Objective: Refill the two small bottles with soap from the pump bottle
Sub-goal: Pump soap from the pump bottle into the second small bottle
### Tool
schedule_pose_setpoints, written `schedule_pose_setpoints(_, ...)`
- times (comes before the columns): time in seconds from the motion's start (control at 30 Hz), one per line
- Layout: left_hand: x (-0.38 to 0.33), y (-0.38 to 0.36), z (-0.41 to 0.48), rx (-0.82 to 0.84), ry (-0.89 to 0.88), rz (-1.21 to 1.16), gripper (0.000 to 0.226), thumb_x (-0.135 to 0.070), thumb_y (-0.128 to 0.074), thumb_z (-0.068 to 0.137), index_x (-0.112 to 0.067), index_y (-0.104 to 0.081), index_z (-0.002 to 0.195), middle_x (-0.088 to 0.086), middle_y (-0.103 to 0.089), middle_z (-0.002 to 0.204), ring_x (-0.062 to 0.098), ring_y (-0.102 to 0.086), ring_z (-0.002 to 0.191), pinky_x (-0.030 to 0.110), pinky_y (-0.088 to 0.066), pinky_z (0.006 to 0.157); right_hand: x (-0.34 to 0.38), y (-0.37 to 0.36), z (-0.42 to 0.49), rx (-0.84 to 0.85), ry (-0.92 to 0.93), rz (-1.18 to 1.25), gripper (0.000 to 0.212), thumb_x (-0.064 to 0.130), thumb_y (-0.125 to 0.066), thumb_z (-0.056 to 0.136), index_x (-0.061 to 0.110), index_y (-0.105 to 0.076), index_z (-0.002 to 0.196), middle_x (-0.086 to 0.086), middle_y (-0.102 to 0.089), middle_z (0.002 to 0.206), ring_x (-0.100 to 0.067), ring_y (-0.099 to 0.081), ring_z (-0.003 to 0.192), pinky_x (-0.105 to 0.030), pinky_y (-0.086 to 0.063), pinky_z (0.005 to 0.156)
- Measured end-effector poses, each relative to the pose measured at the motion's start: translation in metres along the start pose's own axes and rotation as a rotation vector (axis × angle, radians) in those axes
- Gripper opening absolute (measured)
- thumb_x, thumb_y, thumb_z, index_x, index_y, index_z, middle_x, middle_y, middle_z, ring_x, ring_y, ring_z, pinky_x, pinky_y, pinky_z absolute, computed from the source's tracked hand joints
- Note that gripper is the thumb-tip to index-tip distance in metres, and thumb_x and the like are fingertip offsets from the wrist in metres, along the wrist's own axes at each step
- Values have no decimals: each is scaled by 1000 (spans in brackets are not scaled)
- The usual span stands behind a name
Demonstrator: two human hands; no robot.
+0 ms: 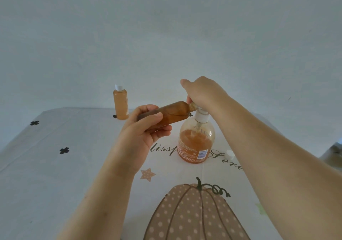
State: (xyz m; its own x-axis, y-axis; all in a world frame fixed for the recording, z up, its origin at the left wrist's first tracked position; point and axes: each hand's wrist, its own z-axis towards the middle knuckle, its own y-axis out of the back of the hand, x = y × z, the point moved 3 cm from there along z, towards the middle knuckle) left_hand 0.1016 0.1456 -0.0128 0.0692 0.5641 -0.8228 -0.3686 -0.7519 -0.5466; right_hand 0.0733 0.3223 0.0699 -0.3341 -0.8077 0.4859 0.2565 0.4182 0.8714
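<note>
Amber bottle firm in left hand, right hand curled atop illegibly-labelled pump bottle.

Amber pump bottle, white cap, pumpkin-printed white tablecloth.

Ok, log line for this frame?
left hand: grips small bottle, mouth at pump head | right hand: curled over pump head | second bottle: capped, upright | cap: on table

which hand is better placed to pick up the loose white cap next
Right. The white cap lies right of the pump bottle, on the same side as the right hand; the left hand is busy gripping the uncapped small bottle.
</note>
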Motion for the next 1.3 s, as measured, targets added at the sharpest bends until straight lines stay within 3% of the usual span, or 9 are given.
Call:
schedule_pose_setpoints(0.3,-2,-4,-3,30,22,-50,28,-10,-64,78,-6,-56,105,13,-68,88,28,-67,74,32,-57,68,11,14,-3,-84,4,-181,59,46,-27,105,10,-71,89,-3,-65,67,-19,-58,52,-28,-35,53)
schedule_pose_setpoints(0.53,0,-3,-3,24,34,-56,28,-9,-65,78,-6,-57,105,14,-68,88,29,-68,73,32,-57,67,8,9,-4,9,-14,-52,56,47,-34,103,9,-73,94,-5,-67,64,-19,-59,53,-28,-42,55)
schedule_pose_setpoints(0.97,2,-2,1,-1,45,-28,29,-9,-63,73,-6,-57,102,12,-69,82,27,-67,67,30,-56,63,-2,-1,4,5,28,-37,43,43,-45,98,11,-73,96,-3,-65,75,-20,-58,65,-30,-42,61)
schedule_pose_setpoints(1.1,3,1,2,-12,24,1,26,-5,-63,77,-7,-57,102,13,-68,84,27,-66,65,30,-56,63,-6,-8,7,36,10,16,40,38,-50,94,7,-73,99,-3,-57,66,-22,-54,61,-32,-42,65)
schedule_pose_setpoints(1.3,3,1,2,-15,22,4,26,-8,-63,74,-8,-59,99,13,-67,84,27,-66,66,29,-56,63,-6,-7,5,25,15,35,37,36,-51,92,7,-74,99,-3,-58,68,-22,-54,61,-31,-41,63)
